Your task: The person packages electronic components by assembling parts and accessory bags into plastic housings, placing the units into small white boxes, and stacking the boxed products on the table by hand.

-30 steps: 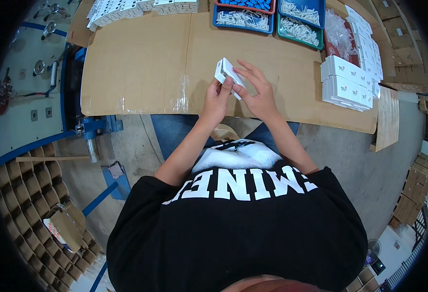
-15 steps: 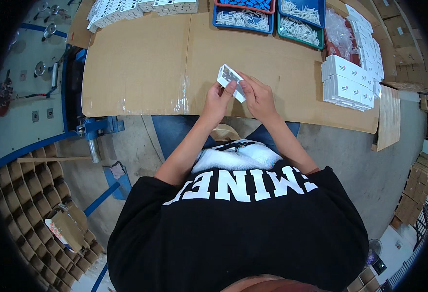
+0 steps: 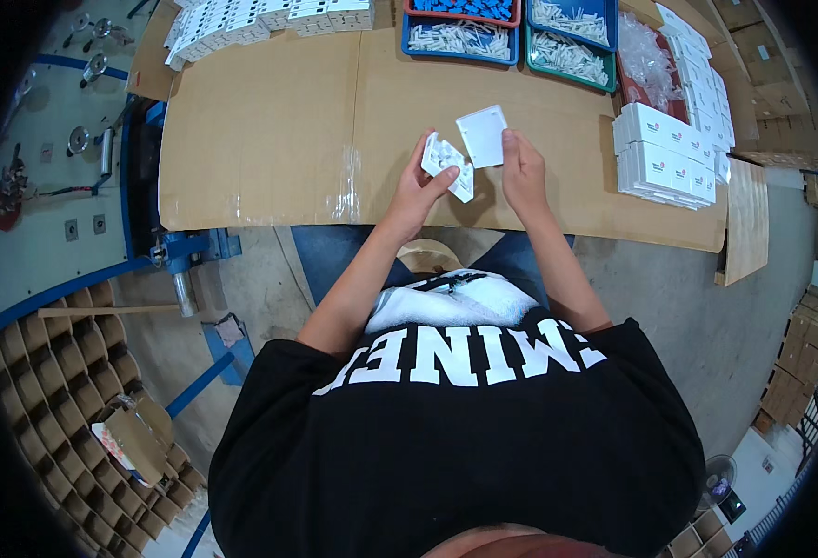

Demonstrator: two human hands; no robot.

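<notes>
Above the near edge of the cardboard-covered table [image 3: 269, 139], my left hand [image 3: 411, 201] grips a white moulded tray [image 3: 445, 164] with small hollows. Its thumb lies across the near side of the tray, and the fingers behind are partly hidden. My right hand [image 3: 526, 181] pinches a flat white square lid [image 3: 483, 136] by its right edge. The lid is tilted up just to the right of the tray. The two pieces are very close; whether they touch I cannot tell.
At the back, a blue bin [image 3: 410, 45] and a green bin [image 3: 532, 69] hold white sticks, beside a red bin [image 3: 405, 12] of blue pieces. White boxes are stacked at the right [image 3: 665, 172] and back left [image 3: 232, 28]. A clear plastic bag [image 3: 648, 60] lies near the right stack.
The white case held between both hands has come apart. My right hand has moved right and up with the lid, while my left hand keeps the tray, its hollows now showing.
</notes>
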